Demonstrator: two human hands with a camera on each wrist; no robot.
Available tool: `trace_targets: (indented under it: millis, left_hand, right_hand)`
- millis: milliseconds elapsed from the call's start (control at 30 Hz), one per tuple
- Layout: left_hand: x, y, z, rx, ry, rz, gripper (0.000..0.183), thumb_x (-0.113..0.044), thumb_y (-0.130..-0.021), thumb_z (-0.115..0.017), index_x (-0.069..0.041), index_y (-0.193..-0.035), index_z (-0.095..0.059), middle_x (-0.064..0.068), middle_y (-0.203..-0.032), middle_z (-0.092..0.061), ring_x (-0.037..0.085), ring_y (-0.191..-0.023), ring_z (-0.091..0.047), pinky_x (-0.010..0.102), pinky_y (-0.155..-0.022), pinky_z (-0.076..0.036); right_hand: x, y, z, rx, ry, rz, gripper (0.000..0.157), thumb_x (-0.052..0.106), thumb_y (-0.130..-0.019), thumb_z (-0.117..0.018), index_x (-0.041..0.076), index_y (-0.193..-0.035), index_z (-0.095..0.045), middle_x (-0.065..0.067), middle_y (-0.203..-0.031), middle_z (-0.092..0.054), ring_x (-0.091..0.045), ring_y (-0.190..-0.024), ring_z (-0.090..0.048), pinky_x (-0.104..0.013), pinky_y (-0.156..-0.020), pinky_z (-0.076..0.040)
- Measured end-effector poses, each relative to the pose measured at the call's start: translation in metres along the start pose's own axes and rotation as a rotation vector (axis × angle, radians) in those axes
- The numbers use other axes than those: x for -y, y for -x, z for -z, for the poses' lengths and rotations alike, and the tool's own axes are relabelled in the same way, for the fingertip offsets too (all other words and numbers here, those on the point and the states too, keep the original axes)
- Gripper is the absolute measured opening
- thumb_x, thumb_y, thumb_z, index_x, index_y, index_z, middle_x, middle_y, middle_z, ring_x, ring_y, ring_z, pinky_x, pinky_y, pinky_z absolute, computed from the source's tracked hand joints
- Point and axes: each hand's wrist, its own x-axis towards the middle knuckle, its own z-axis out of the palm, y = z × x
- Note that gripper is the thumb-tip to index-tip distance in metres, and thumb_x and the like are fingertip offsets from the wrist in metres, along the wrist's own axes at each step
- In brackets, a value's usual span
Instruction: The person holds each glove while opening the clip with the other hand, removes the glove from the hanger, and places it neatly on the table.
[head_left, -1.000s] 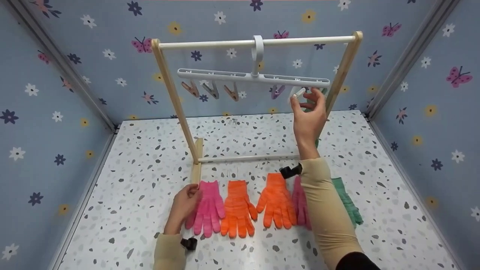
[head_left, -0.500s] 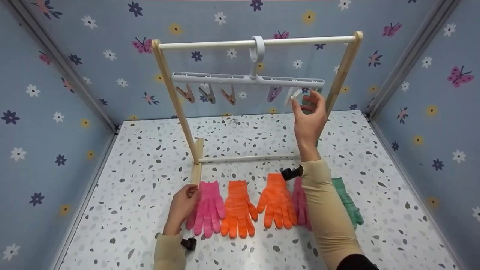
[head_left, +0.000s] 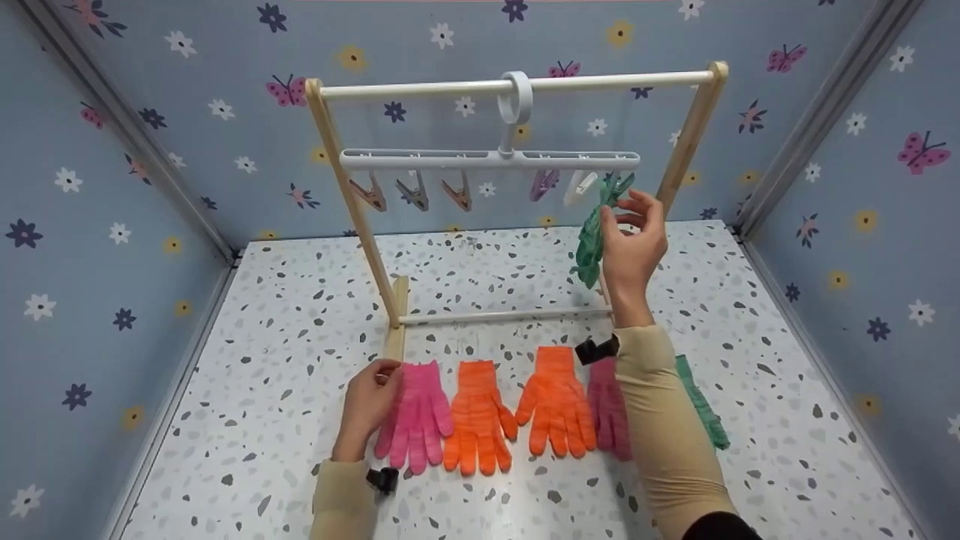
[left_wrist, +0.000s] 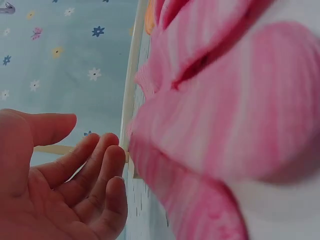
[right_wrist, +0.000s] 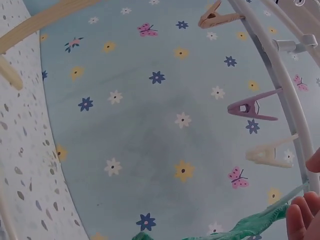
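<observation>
My right hand (head_left: 634,232) is raised at the right end of a white clip hanger (head_left: 420,158), thumb and fingers apart. Beside the thumb, a crumpled green glove (head_left: 590,244) hangs from a green clip (head_left: 619,182); whether the thumb touches it I cannot tell. Just left of it hangs a white clothespin (head_left: 579,187), with nothing in it. My left hand (head_left: 373,397) stays low beside a bright pink glove (head_left: 421,412); the left wrist view shows its fingers (left_wrist: 112,150) relaxed, holding nothing.
Two orange gloves (head_left: 478,420), a darker pink glove (head_left: 609,405) and another green glove (head_left: 703,405) lie on the speckled surface. A wooden rack (head_left: 352,202) carries the hanger. Purple (right_wrist: 250,107), grey (head_left: 412,193) and tan clothespins (head_left: 457,193) dangle from it.
My right hand has come off the white clothespin and moved slightly right and down. The hanger has swung level, and the hanging green glove now shows left of the hand. My left hand barely moved.
</observation>
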Motion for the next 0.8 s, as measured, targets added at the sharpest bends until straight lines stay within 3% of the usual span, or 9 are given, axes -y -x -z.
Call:
trace_targets:
  millis: [167,400,600,800]
  left_hand:
    - [-0.012,-0.006,-0.014,0.046,0.048,-0.058,0.021,-0.021,-0.098,-0.064,-0.006,-0.112,-0.070,0.007,-0.101,-0.069,0.021,-0.091,-0.065,0.040,-0.082,-0.051]
    - [-0.037,-0.018,-0.041,0.119,0.171,-0.182,0.019,-0.015,-0.097,-0.066,-0.002,-0.110,-0.070,0.008,-0.098,-0.070,0.022,-0.087,-0.065,0.037,-0.079,-0.053]
    - [-0.068,-0.031,-0.062,0.212,0.208,-0.240,0.020,-0.019,-0.099,-0.064,-0.006,-0.113,-0.069,0.004,-0.100,-0.069,0.019,-0.090,-0.063,0.035,-0.079,-0.053]
    - [-0.101,-0.048,-0.076,0.238,0.254,-0.284,0.018,-0.019,-0.100,-0.063,-0.009,-0.113,-0.070,0.003,-0.102,-0.069,0.019,-0.094,-0.062,0.036,-0.083,-0.052]
  right_hand:
    - [-0.008,-0.001,0.007,-0.025,0.021,0.015,0.035,0.015,-0.093,-0.072,0.007,-0.125,-0.059,-0.011,-0.116,-0.062,-0.022,-0.105,-0.058,-0.035,-0.091,-0.048]
    - [-0.010,-0.006,0.006,-0.020,0.096,0.024,0.041,0.017,-0.093,-0.072,0.007,-0.130,-0.057,-0.007,-0.125,-0.060,-0.017,-0.117,-0.054,-0.026,-0.096,-0.044]
    - [-0.012,-0.014,0.003,0.033,0.117,0.007,0.046,0.018,-0.093,-0.072,0.009,-0.135,-0.055,-0.004,-0.132,-0.058,-0.012,-0.120,-0.053,-0.024,-0.099,-0.043]
    - [-0.017,-0.021,0.000,0.080,0.100,-0.008,0.050,0.018,-0.094,-0.071,0.008,-0.139,-0.053,-0.004,-0.136,-0.056,-0.013,-0.124,-0.052,-0.025,-0.101,-0.042]
